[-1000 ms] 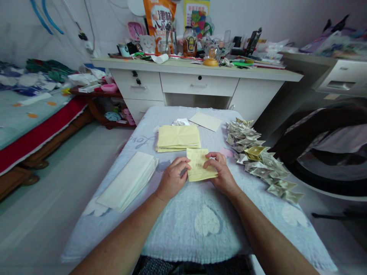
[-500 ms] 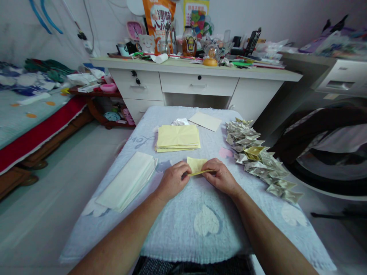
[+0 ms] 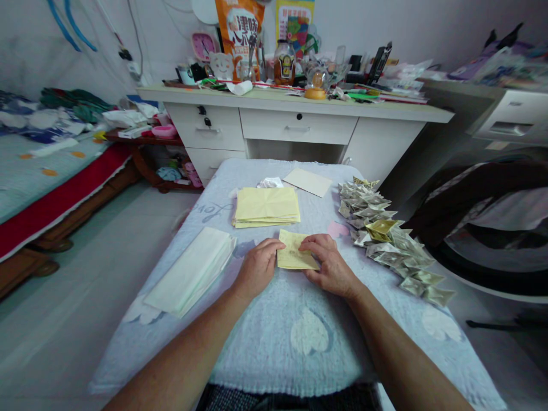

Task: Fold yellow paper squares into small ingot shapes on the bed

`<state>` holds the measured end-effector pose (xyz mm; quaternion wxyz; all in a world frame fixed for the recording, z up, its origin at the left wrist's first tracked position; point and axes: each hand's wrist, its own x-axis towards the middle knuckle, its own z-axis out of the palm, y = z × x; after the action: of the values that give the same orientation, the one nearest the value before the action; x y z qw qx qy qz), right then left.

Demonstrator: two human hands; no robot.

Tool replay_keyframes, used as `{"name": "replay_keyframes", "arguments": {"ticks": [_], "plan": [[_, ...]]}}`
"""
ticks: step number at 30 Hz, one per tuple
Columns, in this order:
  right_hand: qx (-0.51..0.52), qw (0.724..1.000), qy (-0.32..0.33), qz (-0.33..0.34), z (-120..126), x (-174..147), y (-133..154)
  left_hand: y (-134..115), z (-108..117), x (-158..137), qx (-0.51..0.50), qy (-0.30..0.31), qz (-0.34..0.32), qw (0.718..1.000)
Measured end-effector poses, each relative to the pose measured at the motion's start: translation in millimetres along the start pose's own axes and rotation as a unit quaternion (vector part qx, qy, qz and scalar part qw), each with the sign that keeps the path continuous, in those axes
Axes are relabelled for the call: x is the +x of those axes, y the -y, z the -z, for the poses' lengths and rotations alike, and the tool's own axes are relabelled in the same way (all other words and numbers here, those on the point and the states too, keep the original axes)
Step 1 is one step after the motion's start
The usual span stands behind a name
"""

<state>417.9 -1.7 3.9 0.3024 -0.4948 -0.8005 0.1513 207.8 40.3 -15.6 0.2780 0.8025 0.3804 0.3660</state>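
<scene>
A small folded yellow paper [image 3: 293,256] lies flat on the pale blue towel-covered table [image 3: 308,348]. My left hand [image 3: 256,268] presses its left edge with the fingertips. My right hand [image 3: 329,266] holds down its right side, fingers curled over the top edge. Just beyond lies a stack of yellow sheets [image 3: 266,206]. To the right runs a row of several folded silver and gold paper pieces [image 3: 387,240].
A stack of white sheets [image 3: 192,269] lies at the left of the table. A cream sheet [image 3: 308,181] and crumpled white paper [image 3: 269,182] lie at the far end. A cluttered white desk [image 3: 295,123] stands behind, a bed [image 3: 38,171] left, a dark chair with clothes [image 3: 483,200] right.
The yellow paper was folded over toward me, lifted edge-on half a second ago, and now lies flat and smaller under both hands.
</scene>
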Motion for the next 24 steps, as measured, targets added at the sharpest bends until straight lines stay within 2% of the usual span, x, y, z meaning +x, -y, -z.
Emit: {"name": "replay_keyframes", "arguments": {"ticks": [7, 12, 19, 24], "plan": [[-0.027, 0.998, 0.035, 0.050, -4.1, -0.3, 10.6, 1.1, -0.2, 0.8, -0.009, -0.027, 0.056, 0.998], [-0.027, 0.996, 0.056, 0.060, -6.7, 0.1, 13.5, 7.0, -2.4, 1.1, -0.118, -0.044, 0.119, 0.985], [-0.032, 0.997, 0.070, 0.031, -9.0, 0.6, 18.7, 3.4, -1.9, 3.5, -0.224, -0.046, 0.163, 0.960], [-0.035, 0.997, 0.067, 0.012, -10.2, 1.1, 19.7, 0.1, 1.7, 4.7, -0.245, -0.083, 0.184, 0.948]]}}
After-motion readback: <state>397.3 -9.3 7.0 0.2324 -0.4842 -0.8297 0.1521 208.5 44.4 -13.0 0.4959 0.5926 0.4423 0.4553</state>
